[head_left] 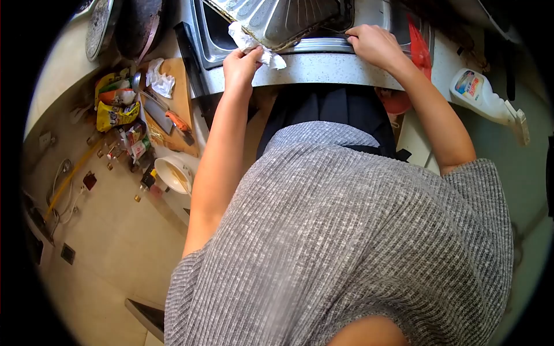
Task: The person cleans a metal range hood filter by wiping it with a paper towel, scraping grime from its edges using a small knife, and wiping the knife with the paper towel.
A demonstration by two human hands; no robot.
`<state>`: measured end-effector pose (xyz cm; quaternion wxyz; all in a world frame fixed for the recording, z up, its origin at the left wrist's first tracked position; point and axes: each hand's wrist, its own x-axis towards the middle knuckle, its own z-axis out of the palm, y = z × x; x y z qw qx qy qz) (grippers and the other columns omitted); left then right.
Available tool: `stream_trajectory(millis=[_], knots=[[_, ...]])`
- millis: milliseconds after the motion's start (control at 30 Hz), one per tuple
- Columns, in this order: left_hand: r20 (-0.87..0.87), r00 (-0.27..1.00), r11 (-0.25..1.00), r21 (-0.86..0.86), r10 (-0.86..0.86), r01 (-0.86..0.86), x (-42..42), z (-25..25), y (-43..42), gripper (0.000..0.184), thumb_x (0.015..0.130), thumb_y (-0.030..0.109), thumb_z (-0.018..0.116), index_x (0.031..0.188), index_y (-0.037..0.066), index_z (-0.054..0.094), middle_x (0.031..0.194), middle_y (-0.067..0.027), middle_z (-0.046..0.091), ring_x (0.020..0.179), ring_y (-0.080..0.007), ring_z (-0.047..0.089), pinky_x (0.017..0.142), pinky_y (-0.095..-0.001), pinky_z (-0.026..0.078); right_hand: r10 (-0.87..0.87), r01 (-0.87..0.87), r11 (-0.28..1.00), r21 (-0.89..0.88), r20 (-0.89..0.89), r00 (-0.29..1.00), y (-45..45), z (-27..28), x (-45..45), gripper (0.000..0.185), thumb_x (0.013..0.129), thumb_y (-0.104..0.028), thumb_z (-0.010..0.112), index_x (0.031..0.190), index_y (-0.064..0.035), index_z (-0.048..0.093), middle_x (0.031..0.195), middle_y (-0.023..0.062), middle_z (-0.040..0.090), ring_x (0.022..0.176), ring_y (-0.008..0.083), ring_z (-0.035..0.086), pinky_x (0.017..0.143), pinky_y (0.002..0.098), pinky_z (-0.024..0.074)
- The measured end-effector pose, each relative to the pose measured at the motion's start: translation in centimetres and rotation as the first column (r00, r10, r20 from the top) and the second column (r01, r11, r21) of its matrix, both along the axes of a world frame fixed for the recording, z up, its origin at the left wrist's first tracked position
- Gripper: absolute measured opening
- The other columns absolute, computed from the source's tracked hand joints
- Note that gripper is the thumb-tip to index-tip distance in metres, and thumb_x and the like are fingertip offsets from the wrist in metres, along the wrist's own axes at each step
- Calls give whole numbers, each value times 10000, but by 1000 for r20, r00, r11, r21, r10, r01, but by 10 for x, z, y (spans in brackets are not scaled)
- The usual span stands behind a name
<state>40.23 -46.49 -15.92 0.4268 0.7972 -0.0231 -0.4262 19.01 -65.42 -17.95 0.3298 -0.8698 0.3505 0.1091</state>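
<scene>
My left hand is closed around a crumpled white tissue at the front rim of the sink. The tissue touches the lower left corner of a ribbed metal panel, which lies tilted over the sink with brown grime along its edge. My right hand is at the sink's front rim, right of the panel. Its fingers are pinched together near a thin dark line by the panel; what they hold is too small to make out. Under both hands runs the steel sink.
A red plastic bag hangs at the sink's right. Farther right lies a white spray bottle. At left, a cutting board bears a knife and crumpled tissue, beside food packets, a white bowl and dark pans.
</scene>
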Motion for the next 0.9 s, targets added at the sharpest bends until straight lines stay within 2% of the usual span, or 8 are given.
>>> stream_trajectory(millis=[367,500,667,767,900], knots=[[6,1000,999,35,19,-19,1,2,-7,186,819,79,671,961,-31,622,906,-90,652,794,-157,630,725,-265,522,0,-1,1000,-26,-34,999,2,-22,10,228,829,-170,524,914,-49,697,922,197,666,903,362,636,820,434,495],[-4,1000,999,32,16,-16,3,0,-4,184,817,71,670,961,-33,620,907,-93,653,790,-157,630,719,-264,520,-36,36,997,-63,-2,999,6,-31,10,229,828,-175,526,926,-59,697,921,198,665,903,364,635,820,438,495],[-13,999,999,19,29,-29,2,-1,-4,182,818,69,668,964,-30,622,905,-88,654,786,-156,630,717,-263,519,13,-17,997,-76,-52,999,4,4,3,232,832,-177,528,944,-59,693,929,203,662,912,361,632,825,437,493],[-16,1000,1000,17,26,-25,2,-2,-4,178,819,69,668,960,-29,625,905,-84,655,783,-153,630,717,-262,518,38,-40,997,-59,-32,999,5,0,3,245,842,-187,518,961,-60,691,936,206,661,912,362,631,825,434,493],[-4,1000,999,22,27,-27,3,1,-3,180,815,73,672,957,-28,627,905,-81,656,779,-150,629,716,-261,517,-26,27,999,19,-5,1000,5,-15,3,259,854,-201,513,992,-71,690,967,197,659,930,367,622,848,434,480]])
